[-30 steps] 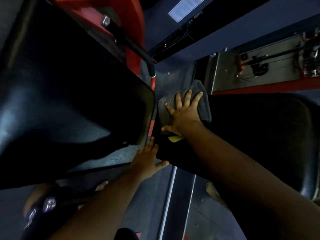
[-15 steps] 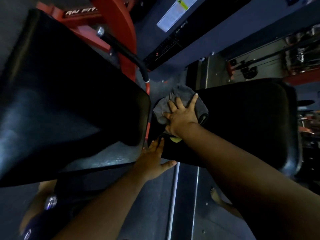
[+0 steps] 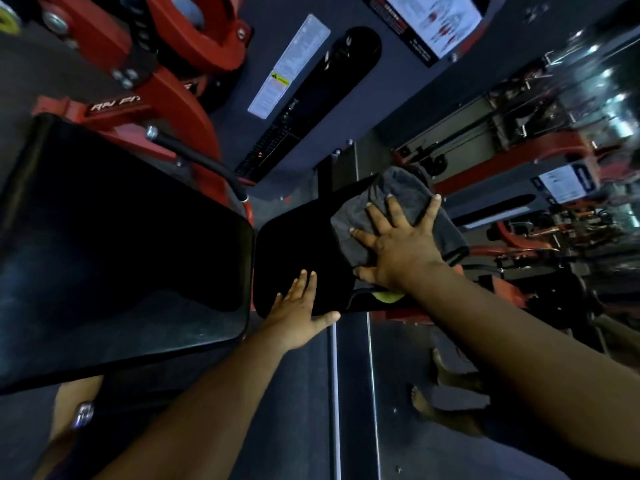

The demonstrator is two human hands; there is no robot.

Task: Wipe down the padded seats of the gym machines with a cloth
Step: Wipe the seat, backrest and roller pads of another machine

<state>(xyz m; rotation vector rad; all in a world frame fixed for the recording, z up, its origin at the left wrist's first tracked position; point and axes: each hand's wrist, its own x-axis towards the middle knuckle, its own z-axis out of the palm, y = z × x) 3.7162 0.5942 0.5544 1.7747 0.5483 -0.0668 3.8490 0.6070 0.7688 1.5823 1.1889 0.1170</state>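
A grey cloth (image 3: 408, 199) lies on the far right part of a small black padded seat (image 3: 298, 237). My right hand (image 3: 398, 242) presses flat on the cloth with fingers spread. My left hand (image 3: 299, 313) rests open on the seat's near edge, thumb out to the right. A larger black pad (image 3: 114, 244) fills the left of the view, separated from the seat by a narrow gap. A bit of yellow (image 3: 388, 296) shows under my right wrist.
Red machine frame (image 3: 180, 109) and a black handle bar (image 3: 204, 164) rise behind the large pad. A dark upright with a white warning label (image 3: 287, 67) stands beyond. More red machines (image 3: 519, 164) sit at right. My bare feet (image 3: 446, 393) stand on the dark floor below.
My right hand has slid the cloth across the seat, away from the gap by the large pad toward the seat's far right edge. My left hand stays on the near edge. The view has shifted.
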